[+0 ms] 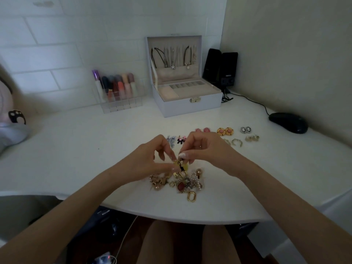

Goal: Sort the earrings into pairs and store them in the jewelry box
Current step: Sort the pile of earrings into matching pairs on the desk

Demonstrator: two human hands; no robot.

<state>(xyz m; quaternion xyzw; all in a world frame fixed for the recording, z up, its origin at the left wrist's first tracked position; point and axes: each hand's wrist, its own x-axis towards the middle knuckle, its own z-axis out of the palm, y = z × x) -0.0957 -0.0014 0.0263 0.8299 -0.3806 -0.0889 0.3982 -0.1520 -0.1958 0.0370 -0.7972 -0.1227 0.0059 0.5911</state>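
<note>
Bare knees [171, 244] fill the bottom centre, below the curved edge of the white table [76, 149]. Just above them, the left hand [152, 157] and right hand [205, 149] both pinch a gold earring [180, 164] over a loose pile of earrings [179, 182]. Sorted pairs [225, 131] lie in a row at centre right. At upper centre the open jewelry box [179, 107] has necklaces [173, 56] hanging in its lid. Left of it, a clear organizer [122, 106] holds lipsticks [118, 86]. Black speakers [221, 69] and a mouse [288, 122] sit at the right, before a tiled wall [57, 44].
</note>
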